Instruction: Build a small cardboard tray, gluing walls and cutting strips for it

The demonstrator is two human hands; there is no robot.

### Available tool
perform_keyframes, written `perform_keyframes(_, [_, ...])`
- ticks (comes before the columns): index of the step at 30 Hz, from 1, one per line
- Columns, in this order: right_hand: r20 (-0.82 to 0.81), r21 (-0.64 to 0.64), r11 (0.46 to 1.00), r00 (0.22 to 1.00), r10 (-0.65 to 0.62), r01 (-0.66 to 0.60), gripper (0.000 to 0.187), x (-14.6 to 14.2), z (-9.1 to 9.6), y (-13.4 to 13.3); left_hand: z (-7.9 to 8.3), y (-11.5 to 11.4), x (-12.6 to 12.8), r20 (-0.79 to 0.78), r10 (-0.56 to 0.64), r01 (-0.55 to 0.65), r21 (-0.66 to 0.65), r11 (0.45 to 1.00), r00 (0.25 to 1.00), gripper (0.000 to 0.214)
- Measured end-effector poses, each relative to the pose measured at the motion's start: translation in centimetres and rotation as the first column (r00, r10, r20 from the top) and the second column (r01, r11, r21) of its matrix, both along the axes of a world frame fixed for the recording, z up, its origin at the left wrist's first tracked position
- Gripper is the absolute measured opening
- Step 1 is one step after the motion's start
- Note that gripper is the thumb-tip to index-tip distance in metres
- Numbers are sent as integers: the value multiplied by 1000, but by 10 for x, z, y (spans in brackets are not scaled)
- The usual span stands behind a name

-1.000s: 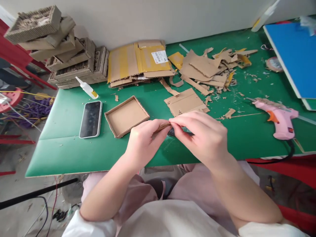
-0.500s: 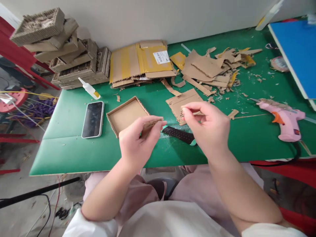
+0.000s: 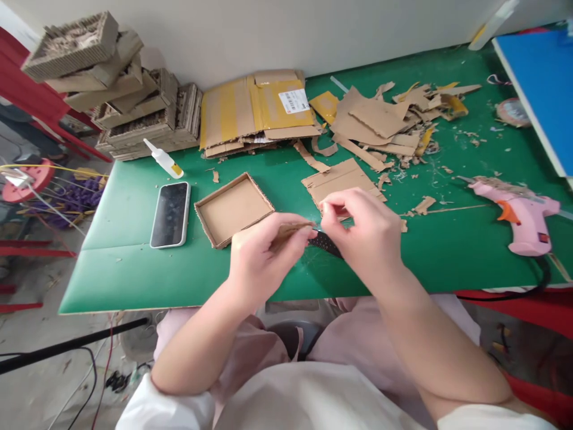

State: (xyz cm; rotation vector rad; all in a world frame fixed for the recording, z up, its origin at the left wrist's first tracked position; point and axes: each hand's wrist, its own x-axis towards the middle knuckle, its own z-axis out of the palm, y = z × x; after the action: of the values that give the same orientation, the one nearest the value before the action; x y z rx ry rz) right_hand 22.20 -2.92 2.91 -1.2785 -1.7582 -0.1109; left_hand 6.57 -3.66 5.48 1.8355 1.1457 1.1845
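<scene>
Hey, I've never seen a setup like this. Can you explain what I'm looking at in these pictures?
There's no robot here, just a person's two bare hands. A single camera worn on their head looks forward and down, so you see roughly what they see.

The left hand holds a small cardboard piece. Close by, the right hand has its thumb and forefinger together; whether they pinch a scrap is too small to tell.

On the green table, a black-handled tool lies partly hidden behind the hands. To the left are a shallow cardboard tray, a smartphone and a nozzle bottle. Cardboard scraps lie further back, and a pink glue gun rests at the right.
</scene>
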Motion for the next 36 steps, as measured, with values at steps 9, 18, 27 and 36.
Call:
perform_keyframes(9, [-31,-215,968,991,127,-131,6,8,-12,4,22,108,-66,-312,-2,-24,-81,996,950,7])
perform_keyframes(18, [-37,-335,915,974,225,-224,14,-22,1,71,-11,153,-82,-757,-53,-13,-81,997,651,16])
perform_keyframes(27, [170,-587,747,853,493,-314,26,-84,-12,147,-12,140,-98,-813,-51,-32,-85,996,580,21])
perform_keyframes(36, [272,-607,743,804,528,-283,22,-88,-12,166,-25,100,-144,-736,245,-324,38,945,631,25])
